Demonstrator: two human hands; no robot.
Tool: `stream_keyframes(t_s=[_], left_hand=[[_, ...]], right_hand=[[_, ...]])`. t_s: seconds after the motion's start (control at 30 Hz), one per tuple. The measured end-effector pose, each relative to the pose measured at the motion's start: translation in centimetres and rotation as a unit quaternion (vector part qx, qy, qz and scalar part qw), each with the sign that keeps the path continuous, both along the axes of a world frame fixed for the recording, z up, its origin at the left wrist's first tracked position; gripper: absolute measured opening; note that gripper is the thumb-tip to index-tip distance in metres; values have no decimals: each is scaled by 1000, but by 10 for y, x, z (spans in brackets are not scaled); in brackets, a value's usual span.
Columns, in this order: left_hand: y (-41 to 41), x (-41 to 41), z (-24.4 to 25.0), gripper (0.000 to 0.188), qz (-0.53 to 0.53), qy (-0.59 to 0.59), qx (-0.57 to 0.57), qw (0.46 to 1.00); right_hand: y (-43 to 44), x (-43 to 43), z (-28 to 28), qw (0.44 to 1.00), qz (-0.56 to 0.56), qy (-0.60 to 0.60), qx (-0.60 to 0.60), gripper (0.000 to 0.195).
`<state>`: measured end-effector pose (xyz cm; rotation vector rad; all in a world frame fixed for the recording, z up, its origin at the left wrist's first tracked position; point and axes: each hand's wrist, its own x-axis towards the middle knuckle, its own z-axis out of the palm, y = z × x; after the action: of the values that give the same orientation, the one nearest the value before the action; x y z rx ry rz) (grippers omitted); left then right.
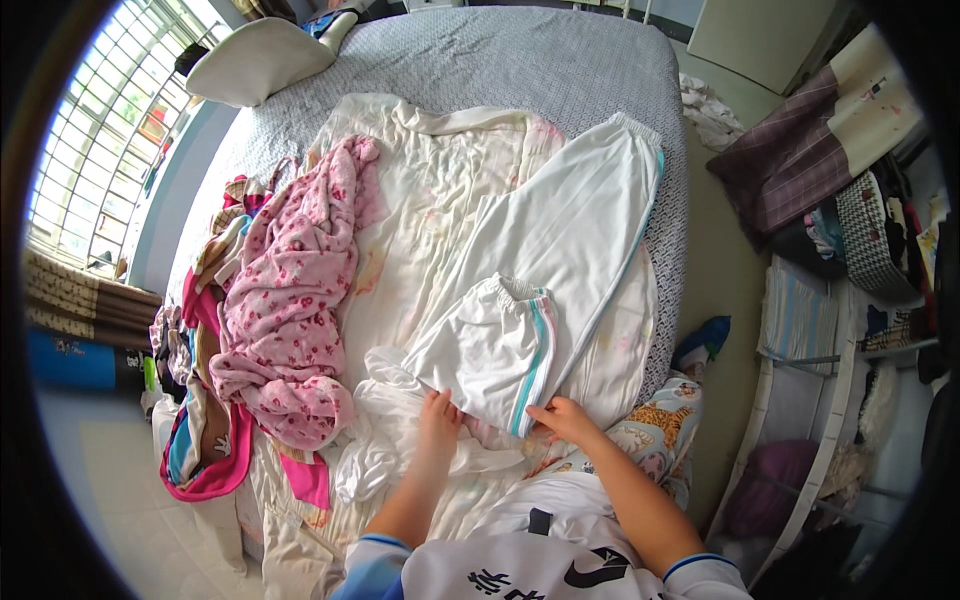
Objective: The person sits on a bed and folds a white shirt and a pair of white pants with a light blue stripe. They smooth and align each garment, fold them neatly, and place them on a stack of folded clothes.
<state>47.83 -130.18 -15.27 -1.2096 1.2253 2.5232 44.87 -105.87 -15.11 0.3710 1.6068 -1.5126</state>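
A pair of white trousers with a teal side stripe lies spread on the bed, its elasticated end at the far right. On top of it, nearer to me, rests a folded white part with a gathered elastic edge and teal and pink stripes; whether it belongs to the same garment I cannot tell. My left hand holds the near left edge of this folded part. At its near right corner, beside the stripes, my right hand pinches the cloth between thumb and fingers.
A crumpled pink floral fleece garment lies left, beside piled colourful clothes. White cloth is bunched near my left forearm. Beneath is a stained pale sheet. A white folding table stands far left; a shelf rack is right.
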Motion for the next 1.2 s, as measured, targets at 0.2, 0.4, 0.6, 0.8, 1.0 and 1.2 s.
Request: stream_keyframes(t_s=[0.2, 0.4, 0.6, 0.8, 1.0, 1.2], left_hand=[[-13, -68, 4, 41, 96, 27, -41, 994], [-65, -67, 5, 17, 40, 172, -255, 951], [-93, -24, 71, 17, 39, 216, -306, 926], [-171, 55, 58, 27, 40, 44, -437, 897], [-74, -22, 86, 35, -89, 192, -653, 727], [99, -169, 63, 53, -293, 277, -701, 588]], right_hand=[[-13, -5, -6, 1000, 9, -5, 21, 44], [-31, 12, -7, 993, -71, 31, -91, 28], [-50, 50, 58, 989, 2, 2, -151, 25], [-91, 93, 38, 913, 331, 196, -133, 25], [-6, 23, 21, 981, 96, 122, -117, 22], [91, -107, 25, 961, -245, 111, -67, 31]])
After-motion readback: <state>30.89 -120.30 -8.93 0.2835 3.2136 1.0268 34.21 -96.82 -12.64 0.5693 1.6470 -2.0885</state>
